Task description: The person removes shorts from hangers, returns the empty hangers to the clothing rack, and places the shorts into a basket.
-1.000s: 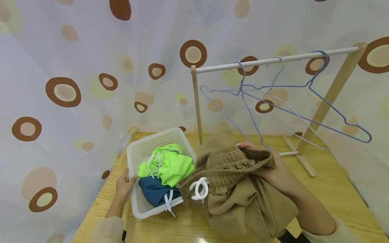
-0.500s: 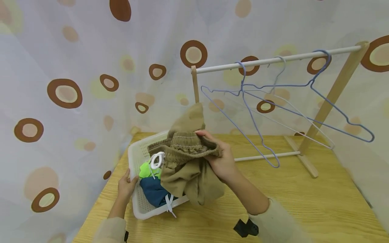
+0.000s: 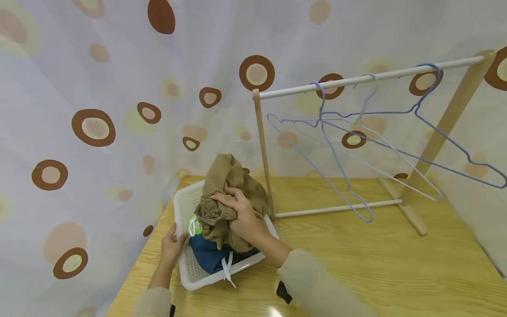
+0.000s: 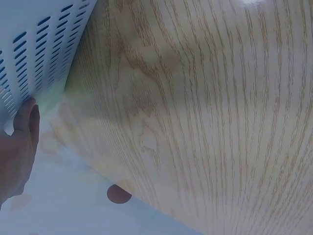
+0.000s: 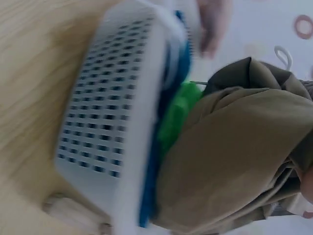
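My right hand (image 3: 242, 215) grips a bunched pair of khaki shorts (image 3: 222, 174) with an elastic waistband. It holds them over the white plastic basket (image 3: 215, 277), and they cover much of its inside. Under the shorts lie a dark blue garment (image 3: 203, 255) and a bright green garment (image 5: 177, 115), which is mostly hidden. A white drawstring (image 3: 227, 266) hangs over the basket's front rim. At the left side, my left hand (image 3: 171, 246) holds the basket by its rim; the left wrist view shows a digit (image 4: 28, 115) against the slotted wall.
Right of the basket stands a rack with a white rail (image 3: 301, 90) and wooden posts (image 3: 455, 119). Blue hangers (image 3: 336, 158) and a white hanger (image 3: 396, 160) hang from it. The near post stands close behind the basket's right side. A dotted curtain (image 3: 130, 66) surrounds the wooden table (image 3: 356, 264).
My right hand has carried the khaki shorts leftward from beside the basket to over it, bunching them up. They now cover most of the green garment. My left hand stays on the rim.
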A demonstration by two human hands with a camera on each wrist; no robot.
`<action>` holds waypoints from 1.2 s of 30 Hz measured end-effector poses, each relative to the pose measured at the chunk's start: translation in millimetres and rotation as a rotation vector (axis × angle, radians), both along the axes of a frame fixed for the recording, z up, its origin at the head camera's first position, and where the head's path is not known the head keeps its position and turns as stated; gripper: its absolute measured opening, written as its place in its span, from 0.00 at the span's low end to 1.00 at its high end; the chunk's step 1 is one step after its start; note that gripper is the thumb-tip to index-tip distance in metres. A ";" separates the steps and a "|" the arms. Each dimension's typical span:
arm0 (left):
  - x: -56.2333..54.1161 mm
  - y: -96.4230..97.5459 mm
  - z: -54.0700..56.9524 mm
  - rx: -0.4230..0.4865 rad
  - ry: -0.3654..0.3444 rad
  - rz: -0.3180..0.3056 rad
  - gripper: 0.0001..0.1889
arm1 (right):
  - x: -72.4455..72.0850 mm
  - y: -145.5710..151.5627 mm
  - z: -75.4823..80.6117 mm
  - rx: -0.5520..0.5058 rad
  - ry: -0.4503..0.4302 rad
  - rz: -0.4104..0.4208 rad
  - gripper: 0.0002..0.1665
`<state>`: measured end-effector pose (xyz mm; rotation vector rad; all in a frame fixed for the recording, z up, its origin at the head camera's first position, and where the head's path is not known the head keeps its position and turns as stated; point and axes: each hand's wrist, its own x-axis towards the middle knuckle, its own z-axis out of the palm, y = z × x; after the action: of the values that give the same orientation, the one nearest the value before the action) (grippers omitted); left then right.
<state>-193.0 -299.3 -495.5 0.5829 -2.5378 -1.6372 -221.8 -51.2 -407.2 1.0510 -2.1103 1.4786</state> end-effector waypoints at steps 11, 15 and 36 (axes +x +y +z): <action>-1.5 2.9 -5.8 0.011 -0.010 0.022 0.33 | 8.7 -3.2 -52.4 0.641 -0.066 -0.034 0.36; -1.9 2.2 -3.9 0.007 -0.004 0.029 0.32 | 5.9 -3.6 -57.8 0.767 -0.174 -0.003 0.29; -4.1 0.3 -5.2 0.002 0.010 0.025 0.33 | -1.1 -20.3 -83.4 0.922 -0.298 -0.111 0.24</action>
<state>-197.1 -298.9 -500.6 0.6024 -2.5117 -1.6311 -222.9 -71.5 -490.6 0.9742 -3.1134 0.5820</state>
